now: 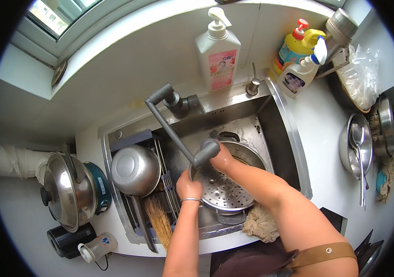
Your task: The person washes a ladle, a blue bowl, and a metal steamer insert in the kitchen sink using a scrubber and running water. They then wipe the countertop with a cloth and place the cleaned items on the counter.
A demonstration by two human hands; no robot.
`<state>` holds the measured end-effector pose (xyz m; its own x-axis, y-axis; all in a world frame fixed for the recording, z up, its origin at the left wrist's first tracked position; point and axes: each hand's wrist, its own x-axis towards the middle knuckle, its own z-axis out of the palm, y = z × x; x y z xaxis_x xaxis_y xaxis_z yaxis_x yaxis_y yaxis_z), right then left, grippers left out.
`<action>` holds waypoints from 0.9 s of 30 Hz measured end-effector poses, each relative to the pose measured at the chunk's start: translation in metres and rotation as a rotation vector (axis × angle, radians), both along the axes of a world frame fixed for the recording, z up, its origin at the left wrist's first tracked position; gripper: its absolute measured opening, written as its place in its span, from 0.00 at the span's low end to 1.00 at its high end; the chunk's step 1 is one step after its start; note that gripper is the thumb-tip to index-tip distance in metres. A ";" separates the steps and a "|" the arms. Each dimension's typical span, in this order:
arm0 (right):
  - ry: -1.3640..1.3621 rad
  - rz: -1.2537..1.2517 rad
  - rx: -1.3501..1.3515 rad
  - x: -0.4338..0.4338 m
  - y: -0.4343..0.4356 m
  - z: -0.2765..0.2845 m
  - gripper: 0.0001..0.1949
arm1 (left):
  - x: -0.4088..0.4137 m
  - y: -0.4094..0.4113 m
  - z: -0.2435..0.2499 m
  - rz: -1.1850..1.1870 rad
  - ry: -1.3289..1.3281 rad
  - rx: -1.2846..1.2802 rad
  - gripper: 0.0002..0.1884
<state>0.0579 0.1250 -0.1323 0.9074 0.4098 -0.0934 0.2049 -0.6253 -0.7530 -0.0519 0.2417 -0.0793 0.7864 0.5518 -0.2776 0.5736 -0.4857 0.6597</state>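
A steel sink [288, 149] lies before me, with a perforated metal steamer insert [225, 188] in a wide steel pot [261, 155] inside it. At the left side of the insert is my left hand [189, 187], with a bangle on its wrist; it grips a rim there. My right hand [221, 158] is at the upper left of the pot, partly hidden under the grey faucet's head [208, 152]; whether it holds anything cannot be told. A crumpled beige cloth [262, 223] rests by the pot on the sink's near edge.
An upturned saucepan [136, 170] and a straw brush [158, 220] lie on the rack at the left. Farther left stands a lidded pot [70, 192]. Behind the sink is a pump bottle [219, 55]; a spray bottle [297, 78] and a bowl with spoons [347, 149] are at the right.
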 end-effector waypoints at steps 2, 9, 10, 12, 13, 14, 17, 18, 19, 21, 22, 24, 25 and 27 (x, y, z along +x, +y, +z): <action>-0.128 0.089 -0.131 0.008 -0.010 -0.014 0.10 | -0.002 0.005 0.001 0.042 -0.126 0.007 0.18; -0.272 0.172 -0.646 0.007 -0.066 -0.048 0.07 | 0.003 0.017 -0.004 -0.026 -0.210 -0.017 0.21; -0.284 0.120 -0.578 0.012 -0.058 -0.061 0.06 | 0.005 0.016 -0.001 -0.057 -0.187 0.026 0.22; -0.360 0.102 -0.339 0.017 -0.025 -0.064 0.08 | 0.005 0.019 0.005 -0.116 -0.142 0.092 0.22; -0.375 0.094 -0.289 0.014 -0.008 -0.038 0.08 | 0.004 0.022 0.003 -0.087 -0.171 0.113 0.22; -0.398 0.163 -0.311 0.021 -0.013 -0.041 0.08 | 0.004 0.018 0.000 -0.077 -0.201 0.124 0.22; -0.502 0.324 -0.628 0.016 -0.058 -0.058 0.06 | 0.005 0.007 0.004 -0.054 -0.236 0.131 0.22; -0.483 0.375 -0.720 0.008 -0.075 -0.059 0.07 | 0.004 0.006 0.000 -0.044 -0.246 0.172 0.22; -0.436 0.395 -0.773 -0.006 -0.088 -0.050 0.07 | 0.003 0.006 -0.003 -0.029 -0.253 0.215 0.22; -0.415 0.356 -0.927 -0.036 -0.107 -0.043 0.07 | 0.012 0.003 0.003 -0.068 -0.174 0.198 0.22; -0.415 0.417 -0.845 -0.039 -0.105 -0.028 0.07 | 0.017 0.002 0.014 -0.092 -0.113 0.190 0.22; -0.383 0.624 -0.674 -0.045 -0.100 -0.012 0.07 | 0.019 0.006 0.016 -0.133 -0.066 0.186 0.22; -0.347 0.771 -0.579 -0.050 -0.097 -0.017 0.07 | 0.019 0.012 0.006 -0.149 -0.075 0.192 0.22; -0.247 0.801 -0.572 -0.054 -0.100 -0.037 0.07 | 0.018 0.018 -0.003 -0.198 -0.077 0.189 0.21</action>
<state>0.0036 0.0252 -0.1693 0.4057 0.8588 -0.3127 0.8315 -0.4889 -0.2639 -0.0342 0.2597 -0.0823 0.8989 0.4214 -0.1198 0.4070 -0.7018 0.5847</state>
